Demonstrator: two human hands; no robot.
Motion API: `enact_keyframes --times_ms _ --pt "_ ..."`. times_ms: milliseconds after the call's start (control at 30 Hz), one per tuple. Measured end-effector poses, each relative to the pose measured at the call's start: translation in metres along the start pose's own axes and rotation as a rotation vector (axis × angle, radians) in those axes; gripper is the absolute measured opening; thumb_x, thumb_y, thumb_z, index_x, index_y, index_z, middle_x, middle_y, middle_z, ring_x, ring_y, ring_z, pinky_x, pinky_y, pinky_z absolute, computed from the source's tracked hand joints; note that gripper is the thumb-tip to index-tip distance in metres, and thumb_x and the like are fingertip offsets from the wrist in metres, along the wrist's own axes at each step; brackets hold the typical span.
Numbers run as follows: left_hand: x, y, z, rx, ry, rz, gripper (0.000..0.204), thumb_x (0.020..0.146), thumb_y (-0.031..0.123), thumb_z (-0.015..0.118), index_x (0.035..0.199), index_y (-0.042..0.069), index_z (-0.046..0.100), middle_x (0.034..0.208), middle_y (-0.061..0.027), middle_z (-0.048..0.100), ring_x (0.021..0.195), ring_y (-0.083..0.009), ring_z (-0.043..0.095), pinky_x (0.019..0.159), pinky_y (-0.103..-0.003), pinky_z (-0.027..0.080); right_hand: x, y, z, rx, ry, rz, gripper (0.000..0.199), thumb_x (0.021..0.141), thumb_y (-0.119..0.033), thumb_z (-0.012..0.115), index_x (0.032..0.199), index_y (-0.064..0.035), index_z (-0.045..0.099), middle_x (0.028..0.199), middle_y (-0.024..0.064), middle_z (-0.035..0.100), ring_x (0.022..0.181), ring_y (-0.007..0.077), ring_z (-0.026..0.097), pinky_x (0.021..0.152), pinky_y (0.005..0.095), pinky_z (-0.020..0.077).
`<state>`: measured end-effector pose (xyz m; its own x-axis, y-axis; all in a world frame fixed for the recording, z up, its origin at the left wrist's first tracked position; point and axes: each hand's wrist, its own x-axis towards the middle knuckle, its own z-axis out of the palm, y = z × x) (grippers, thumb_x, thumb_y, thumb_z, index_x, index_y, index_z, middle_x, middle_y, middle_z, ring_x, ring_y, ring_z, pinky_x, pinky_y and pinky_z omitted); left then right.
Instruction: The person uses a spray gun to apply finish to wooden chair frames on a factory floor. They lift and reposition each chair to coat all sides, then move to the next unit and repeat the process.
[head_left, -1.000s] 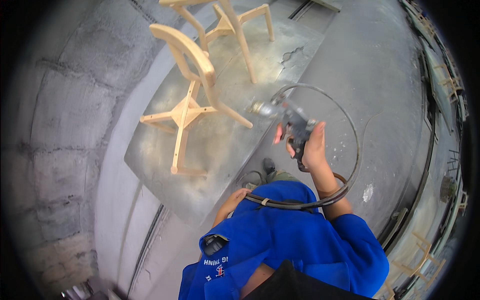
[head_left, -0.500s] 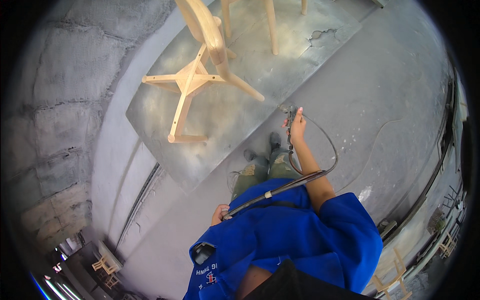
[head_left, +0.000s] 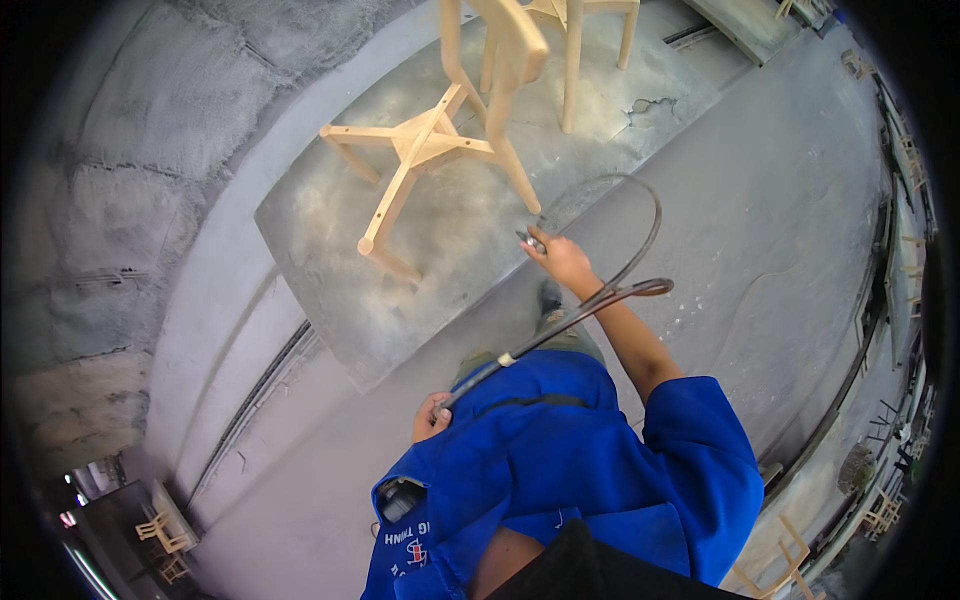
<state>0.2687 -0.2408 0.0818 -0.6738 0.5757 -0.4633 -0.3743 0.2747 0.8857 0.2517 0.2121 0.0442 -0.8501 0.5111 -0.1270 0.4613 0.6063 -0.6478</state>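
My right hand [head_left: 565, 262] is closed around a spray gun [head_left: 532, 241], its body mostly hidden by my fingers. The gun is beside the lower end of a leg of a pale wooden chair frame [head_left: 425, 145]. That chair has a curved backrest and crossed seat rails, with no seat panel over them. A dark hose [head_left: 655, 215] loops out to the right of my right hand and comes back over the forearm. At my waist, my left hand [head_left: 431, 416] grips the bundled hoses [head_left: 540, 341], which carry a pale band of tape.
The chair stands on a stained grey sheet [head_left: 330, 330] with a broken patch near its far right. Another wooden chair [head_left: 572, 70] is behind it. A rough grey wall [head_left: 150, 130] rises at left. More chairs [head_left: 785, 560] stand at lower right and lower left.
My right hand has moved left with the spray gun, closer to the chair leg. The hose loop has swung upward. My viewpoint has shifted slightly; my left hand keeps its grip.
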Motion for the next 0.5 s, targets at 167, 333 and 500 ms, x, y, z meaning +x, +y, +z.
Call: enact_keyframes --times_ms 167,333,500 --pt "-0.019 0.009 -0.04 -0.139 -0.124 0.038 0.063 0.091 0.048 0.073 0.131 0.003 0.055 0.107 -0.0078 0.067 0.099 -0.0146 0.061 0.09 -0.027 0.046 -0.028 -0.118 -0.069 -0.261 0.229 -0.195 0.052 0.093 -0.047 0.065 0.14 -0.0232 0.059 0.087 0.0176 0.069 0.077 0.0368 0.069 0.069 0.0452 0.0549" --pt "-0.04 0.02 -0.077 -0.114 -0.205 0.003 0.061 0.089 0.04 0.078 0.131 0.003 0.054 0.108 -0.0089 0.069 0.099 -0.0138 0.063 0.089 -0.026 0.048 -0.088 -0.189 -0.123 -0.278 0.675 -0.419 0.061 0.085 -0.034 0.078 0.143 -0.0248 0.058 0.082 0.0116 0.065 0.066 0.0304 0.063 0.06 0.0402 0.0533" --pt "-0.05 0.019 -0.1 -0.197 -0.339 -0.077 0.057 0.087 0.024 0.08 0.132 0.002 0.054 0.11 -0.0099 0.07 0.1 -0.0136 0.064 0.089 -0.025 0.049 -0.133 -0.189 -0.109 -0.037 0.816 -0.27 0.057 0.091 -0.032 0.075 0.144 -0.0209 0.058 0.081 0.0065 0.065 0.06 0.0188 0.055 0.059 0.0366 0.0493"
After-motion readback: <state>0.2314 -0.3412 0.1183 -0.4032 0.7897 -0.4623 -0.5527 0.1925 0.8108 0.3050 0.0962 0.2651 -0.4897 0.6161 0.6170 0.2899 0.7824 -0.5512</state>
